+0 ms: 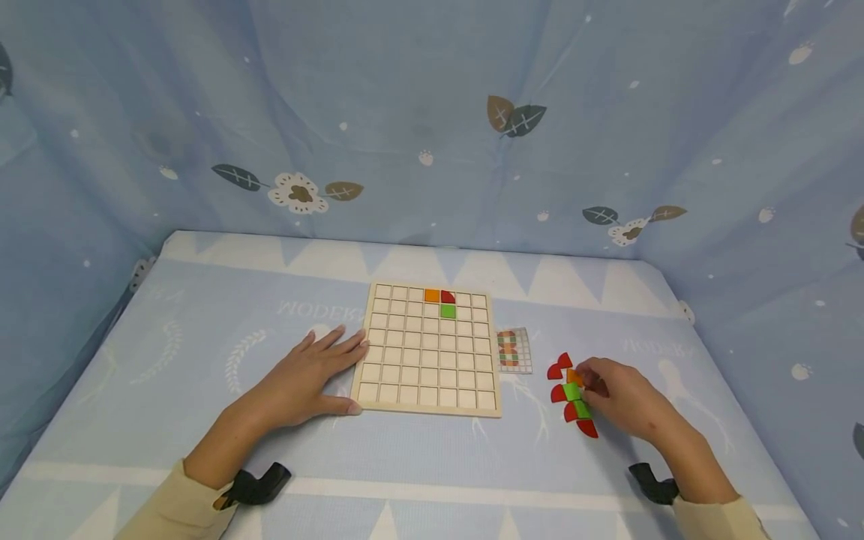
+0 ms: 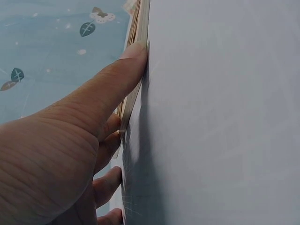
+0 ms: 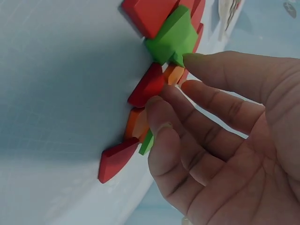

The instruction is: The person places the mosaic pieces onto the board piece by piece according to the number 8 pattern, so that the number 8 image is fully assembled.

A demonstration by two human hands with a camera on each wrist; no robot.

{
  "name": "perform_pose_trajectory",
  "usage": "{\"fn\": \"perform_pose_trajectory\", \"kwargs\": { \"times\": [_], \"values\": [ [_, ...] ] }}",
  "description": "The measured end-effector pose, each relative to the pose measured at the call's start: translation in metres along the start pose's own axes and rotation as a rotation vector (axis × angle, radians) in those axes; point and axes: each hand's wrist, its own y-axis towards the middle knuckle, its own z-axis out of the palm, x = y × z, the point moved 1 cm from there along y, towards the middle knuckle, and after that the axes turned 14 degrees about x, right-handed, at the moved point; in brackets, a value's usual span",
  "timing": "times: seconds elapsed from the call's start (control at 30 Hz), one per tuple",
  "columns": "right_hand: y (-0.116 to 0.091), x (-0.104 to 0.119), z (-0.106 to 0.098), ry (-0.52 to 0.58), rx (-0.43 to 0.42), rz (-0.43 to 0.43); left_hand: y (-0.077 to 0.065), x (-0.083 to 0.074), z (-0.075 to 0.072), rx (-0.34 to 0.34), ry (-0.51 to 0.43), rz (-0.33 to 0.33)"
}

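Note:
My left hand (image 1: 313, 379) rests at the left edge of a wooden grid board (image 1: 498, 390), fingertips on its rim and thumb at its near left corner. In the left wrist view, the thumb (image 2: 112, 77) lies along the board's side. On the board are an orange square tile (image 1: 432, 295), a red quarter-circle tile (image 1: 448, 298) and a green square tile (image 1: 448, 311). My right hand (image 1: 624, 397) is over a loose group of tiles, thumb and index finger pinching an orange tile (image 3: 173, 75). Green tiles (image 3: 173, 37) and red tiles (image 3: 146, 86) lie around its fingertips.
A small pattern card (image 1: 516, 351) with a coloured design lies against the board's right side. Red quarter-circle tiles (image 1: 587, 428) reach toward the near side of the group. A patterned blue curtain (image 1: 418, 112) hangs behind the cloth-covered table (image 1: 418, 457).

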Motion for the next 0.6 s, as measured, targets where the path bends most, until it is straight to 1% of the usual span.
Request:
{"fn": "perform_pose_trajectory", "kwargs": {
  "times": [0.13,0.3,0.5,0.6],
  "values": [
    [-0.005,0.003,0.0,-0.005,0.002,0.02,0.0,0.001,0.001,0.004,0.0,-0.008],
    [-0.012,0.002,0.002,-0.048,-0.011,0.086,0.002,0.002,0.003,0.001,0.006,-0.013],
    [-0.012,0.0,0.005,-0.123,-0.024,0.078,0.002,0.003,0.003,-0.006,0.019,-0.02],
    [-0.01,-0.002,0.004,-0.132,-0.021,0.078,0.002,0.002,0.004,-0.005,0.013,-0.018]
  ]
}}
